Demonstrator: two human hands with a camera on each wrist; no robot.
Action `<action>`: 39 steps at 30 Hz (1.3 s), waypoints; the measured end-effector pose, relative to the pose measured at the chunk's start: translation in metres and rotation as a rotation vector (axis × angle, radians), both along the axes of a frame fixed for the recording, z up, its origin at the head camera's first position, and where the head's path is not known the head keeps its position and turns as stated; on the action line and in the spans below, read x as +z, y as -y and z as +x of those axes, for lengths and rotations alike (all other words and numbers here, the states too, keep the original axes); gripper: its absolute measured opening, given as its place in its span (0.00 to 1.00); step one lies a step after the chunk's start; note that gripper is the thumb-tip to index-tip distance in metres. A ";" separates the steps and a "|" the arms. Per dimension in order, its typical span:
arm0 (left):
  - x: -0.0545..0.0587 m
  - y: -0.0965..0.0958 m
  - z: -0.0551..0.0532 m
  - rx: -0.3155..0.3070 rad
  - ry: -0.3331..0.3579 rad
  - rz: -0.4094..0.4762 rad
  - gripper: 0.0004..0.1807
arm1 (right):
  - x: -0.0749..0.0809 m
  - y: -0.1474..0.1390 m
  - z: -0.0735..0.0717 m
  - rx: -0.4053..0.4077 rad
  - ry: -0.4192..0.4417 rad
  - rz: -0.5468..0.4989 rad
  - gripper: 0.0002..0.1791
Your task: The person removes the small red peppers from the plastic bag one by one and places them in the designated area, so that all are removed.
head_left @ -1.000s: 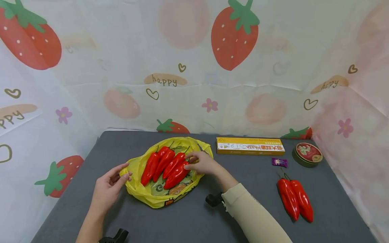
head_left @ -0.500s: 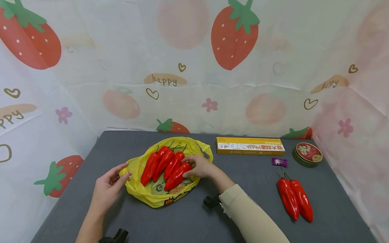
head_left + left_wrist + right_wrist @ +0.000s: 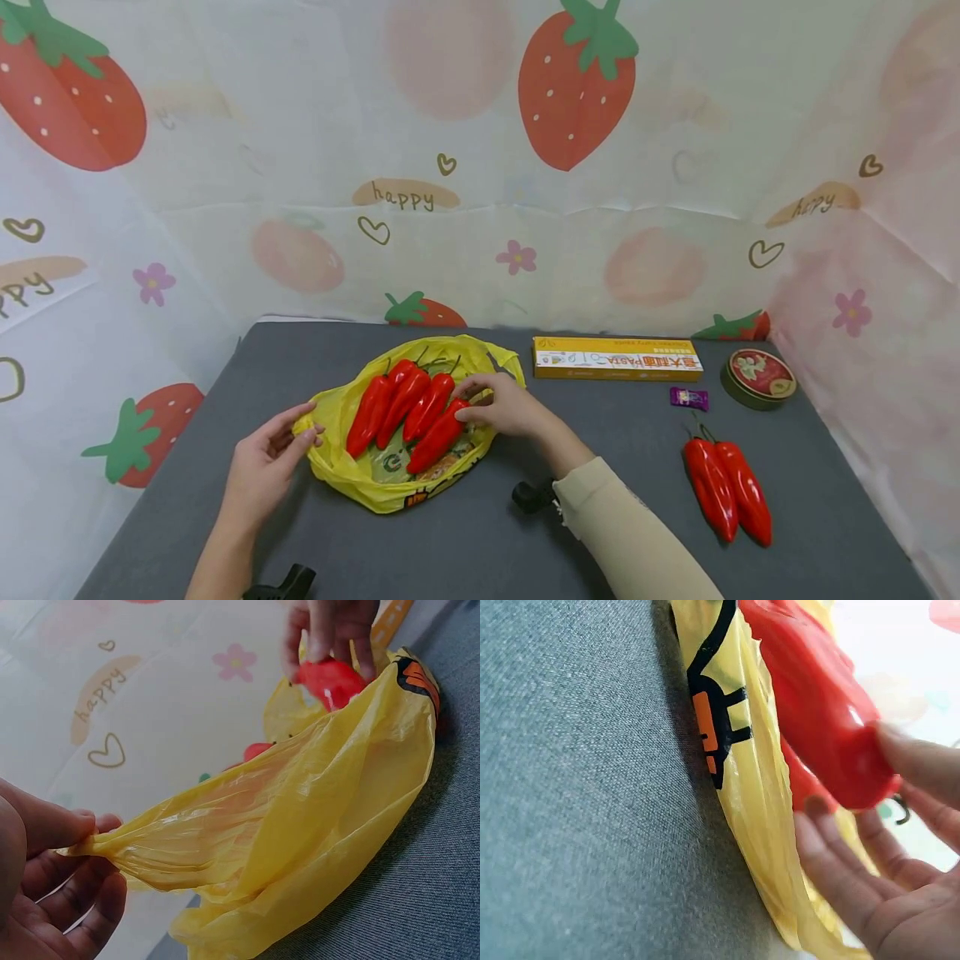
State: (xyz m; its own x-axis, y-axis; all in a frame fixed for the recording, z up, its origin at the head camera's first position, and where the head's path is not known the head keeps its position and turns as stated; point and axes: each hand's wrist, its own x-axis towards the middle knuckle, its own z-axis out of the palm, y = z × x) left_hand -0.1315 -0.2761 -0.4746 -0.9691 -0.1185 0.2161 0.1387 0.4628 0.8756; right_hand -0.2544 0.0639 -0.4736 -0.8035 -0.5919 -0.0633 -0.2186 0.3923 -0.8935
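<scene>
A yellow plastic bag (image 3: 333,483) lies opened out on the table, with several red chili peppers (image 3: 367,417) side by side in it. My left hand (image 3: 262,467) pinches the bag's left rim between thumb and fingers; the left wrist view shows the bag's edge (image 3: 112,844) drawn taut from this hand (image 3: 60,877). At the bag's right side, my right hand (image 3: 502,408) holds the rightmost chili pepper (image 3: 435,442) by its stem end. In the right wrist view the thumb lies on that pepper (image 3: 832,727), with the fingers on its other side.
Two more red chili peppers (image 3: 727,492) lie together on the table at right. Behind them are a small purple packet (image 3: 688,398), a round tin (image 3: 759,379) and a long yellow pasta box (image 3: 618,360). A strawberry-print cloth (image 3: 570,250) hangs behind the grey table (image 3: 420,558).
My right hand has shifted slightly, and the rightmost pepper has moved a little, its tip now nearer the bag's front. The left hand stays at the bag's rim.
</scene>
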 end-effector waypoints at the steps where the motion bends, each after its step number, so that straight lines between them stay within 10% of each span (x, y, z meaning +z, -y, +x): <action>1: 0.000 0.000 0.000 0.002 0.002 -0.001 0.23 | 0.000 -0.002 0.001 -0.003 0.010 -0.037 0.15; 14: 0.000 0.000 0.000 0.008 0.004 -0.008 0.22 | 0.013 -0.029 0.013 -0.094 0.045 -0.278 0.18; 39: 0.001 0.001 0.001 0.011 0.002 -0.003 0.22 | 0.034 -0.120 0.037 -0.284 -0.083 -0.175 0.20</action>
